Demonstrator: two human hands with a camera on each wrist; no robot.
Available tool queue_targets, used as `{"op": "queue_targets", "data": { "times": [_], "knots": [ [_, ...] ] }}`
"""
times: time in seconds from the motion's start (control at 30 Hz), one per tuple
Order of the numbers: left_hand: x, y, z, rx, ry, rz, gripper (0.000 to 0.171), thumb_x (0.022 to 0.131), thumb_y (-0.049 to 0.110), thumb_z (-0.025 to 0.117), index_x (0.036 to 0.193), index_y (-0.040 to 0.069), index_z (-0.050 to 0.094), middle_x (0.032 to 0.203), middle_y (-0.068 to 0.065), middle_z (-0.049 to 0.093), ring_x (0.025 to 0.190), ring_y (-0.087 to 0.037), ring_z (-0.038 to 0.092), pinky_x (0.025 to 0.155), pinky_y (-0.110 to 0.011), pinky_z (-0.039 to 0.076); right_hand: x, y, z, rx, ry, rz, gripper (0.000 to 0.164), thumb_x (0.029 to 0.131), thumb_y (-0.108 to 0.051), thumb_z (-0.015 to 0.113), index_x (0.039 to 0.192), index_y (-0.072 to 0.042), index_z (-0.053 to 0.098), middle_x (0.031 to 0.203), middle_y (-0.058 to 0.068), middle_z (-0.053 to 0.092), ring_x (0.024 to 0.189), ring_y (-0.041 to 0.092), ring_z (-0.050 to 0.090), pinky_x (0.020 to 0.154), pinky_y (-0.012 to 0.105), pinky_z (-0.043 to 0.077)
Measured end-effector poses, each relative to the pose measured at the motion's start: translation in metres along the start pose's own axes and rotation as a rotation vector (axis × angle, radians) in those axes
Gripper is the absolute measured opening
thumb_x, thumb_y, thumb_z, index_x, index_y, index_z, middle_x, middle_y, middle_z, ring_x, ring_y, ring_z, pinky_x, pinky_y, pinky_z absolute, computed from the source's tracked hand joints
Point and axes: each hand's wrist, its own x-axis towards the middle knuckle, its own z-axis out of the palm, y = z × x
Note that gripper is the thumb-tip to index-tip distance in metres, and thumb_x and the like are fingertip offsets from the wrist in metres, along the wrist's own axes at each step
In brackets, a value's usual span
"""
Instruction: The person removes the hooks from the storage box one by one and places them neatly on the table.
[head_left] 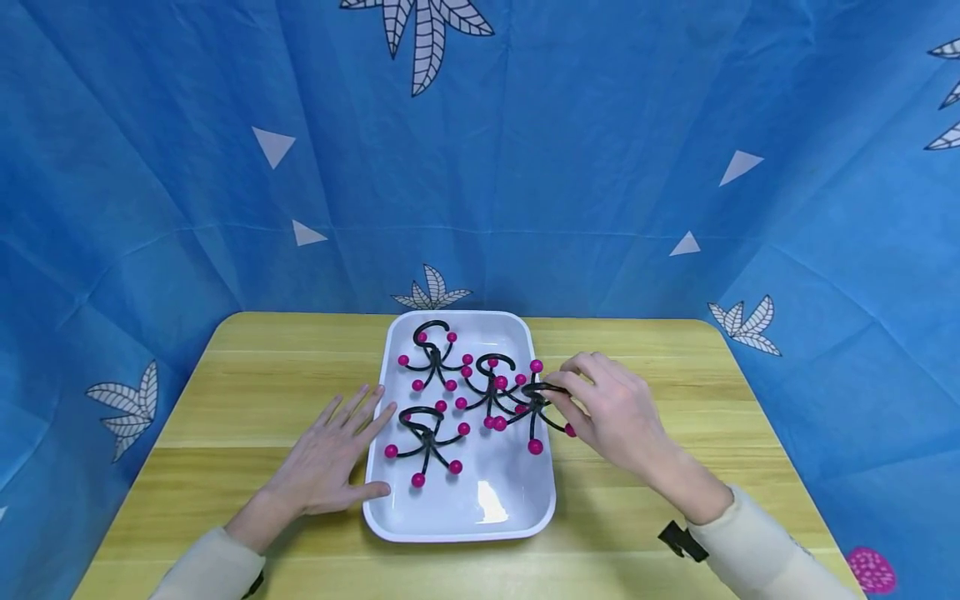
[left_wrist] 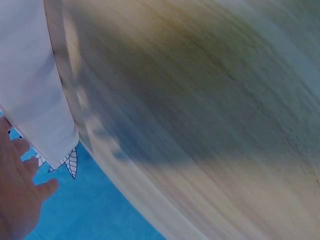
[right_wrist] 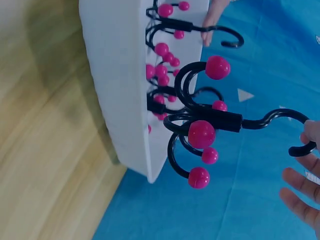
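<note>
A black multi-armed hook with glossy pink ball tips (right_wrist: 218, 120) hung over the right rim of a white rectangular tray (head_left: 450, 518), its curved top pinched by the right hand (head_left: 611, 410). Its splayed arms might have snagged the matching neighbouring hook (head_left: 491, 395), because they overlapped closely from above; a slight pinch could have slipped. The right forearm slanted in, fingers bent. The left hand (head_left: 330, 460) lay fingers spread at the tray's left rim, over a yellowish wood-grain counter (head_left: 262, 375).
</note>
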Motion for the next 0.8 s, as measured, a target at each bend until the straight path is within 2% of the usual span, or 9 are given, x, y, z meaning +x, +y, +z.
{"op": "queue_targets", "data": {
  "times": [0.07, 0.27, 0.43, 0.6, 0.77, 0.8],
  "knots": [
    [0.0, 0.0, 0.0, 0.001, -0.001, -0.001, 0.11, 0.083, 0.085, 0.059, 0.168, 0.02, 0.03, 0.179, -0.01, 0.019, 0.164, -0.038, 0.024, 0.132, -0.062, 0.027, 0.0, 0.004, -0.003, -0.011, 0.004, 0.0, 0.023, 0.104, -0.032, 0.068, 0.098, -0.012, 0.079, 0.091, 0.002, 0.07, 0.078, 0.019, 0.066, 0.06, 0.032, 0.056],
    [0.0, 0.001, 0.0, 0.003, 0.005, 0.0, 0.11, 0.083, 0.084, 0.059, 0.168, 0.02, 0.031, 0.179, -0.011, 0.02, 0.164, -0.038, 0.024, 0.131, -0.062, 0.027, 0.001, 0.015, -0.009, -0.03, 0.018, -0.009, 0.017, 0.099, -0.027, 0.075, 0.097, -0.011, 0.078, 0.09, 0.002, 0.07, 0.075, 0.02, 0.066, 0.057, 0.033, 0.055],
    [0.0, 0.001, 0.0, 0.007, 0.009, 0.003, 0.11, 0.083, 0.084, 0.06, 0.167, 0.019, 0.032, 0.178, -0.011, 0.02, 0.164, -0.039, 0.025, 0.131, -0.062, 0.028, 0.002, 0.024, -0.015, -0.044, 0.015, -0.01, 0.034, 0.108, -0.037, 0.061, 0.097, -0.01, 0.078, 0.089, 0.003, 0.071, 0.076, 0.021, 0.065, 0.057, 0.033, 0.053],
    [0.0, 0.001, 0.0, 0.009, 0.004, -0.002, 0.11, 0.083, 0.084, 0.059, 0.168, 0.02, 0.031, 0.179, -0.011, 0.019, 0.164, -0.038, 0.024, 0.131, -0.062, 0.027, 0.004, 0.034, -0.019, -0.058, 0.026, -0.019, 0.026, 0.104, -0.031, 0.068, 0.096, -0.009, 0.078, 0.087, 0.005, 0.071, 0.074, 0.022, 0.066, 0.055, 0.035, 0.054],
    [0.0, 0.001, 0.0, 0.01, 0.003, -0.003, 0.11, 0.083, 0.085, 0.058, 0.168, 0.02, 0.031, 0.179, -0.011, 0.019, 0.164, -0.038, 0.024, 0.131, -0.062, 0.027, 0.006, 0.044, -0.021, -0.077, 0.013, -0.015, 0.035, 0.107, -0.037, 0.062, 0.097, -0.009, 0.079, 0.088, 0.006, 0.074, 0.078, 0.024, 0.07, 0.059, 0.037, 0.058],
    [0.0, 0.001, 0.001, 0.012, 0.006, 0.0, 0.11, 0.083, 0.085, 0.059, 0.168, 0.02, 0.031, 0.179, -0.011, 0.02, 0.164, -0.038, 0.024, 0.131, -0.062, 0.027, 0.006, 0.046, -0.021, -0.084, 0.011, -0.015, 0.04, 0.109, -0.041, 0.057, 0.097, -0.009, 0.079, 0.089, 0.006, 0.075, 0.079, 0.025, 0.071, 0.06, 0.038, 0.059]
  ]
}}
